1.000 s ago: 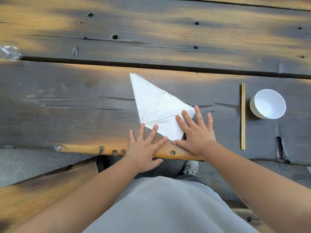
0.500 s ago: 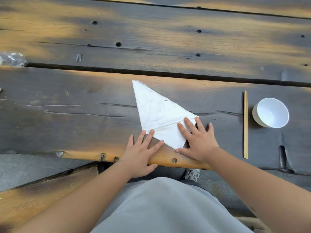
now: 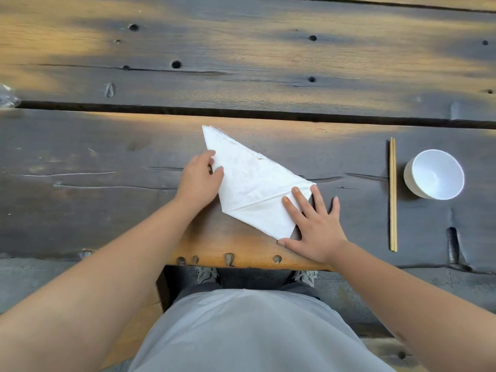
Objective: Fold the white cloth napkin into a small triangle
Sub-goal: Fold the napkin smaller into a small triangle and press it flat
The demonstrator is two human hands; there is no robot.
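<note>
Napkin (image 3: 252, 183): white cloth, already folded into a long triangle, lying flat near the front edge of the bench (image 3: 80, 197). Its far tip points away and to the left; a crease runs across it near the near corner.
Left hand (image 3: 200, 181): at the napkin's left edge, partway along it. The fingers curl against that edge with the thumb close by; whether they actually pinch the cloth or only touch it, I cannot tell.
Right hand (image 3: 316, 224): flat and spread, fingers straight. Two fingertips press on the napkin's right corner; the palm and the other fingers rest on the wood just beside it.
Weight: very light, judging by how thin it lies. A stray brush of the arm could shift it.
Stiffness: soft and limp, though the folded layers seem to hold a crease. It will likely sag if lifted by one point.
Slip: the rough wood probably grips it a little, but the stacked layers can slide over each other.
Where to hold: pinch all layers together at a corner or edge, keep the opposite corner pinned flat, then carry the tip over and press along the new fold.
Nearby: chopsticks (image 3: 393, 194) and a white bowl (image 3: 434, 174) lie to the right, well apart from the napkin.
</note>
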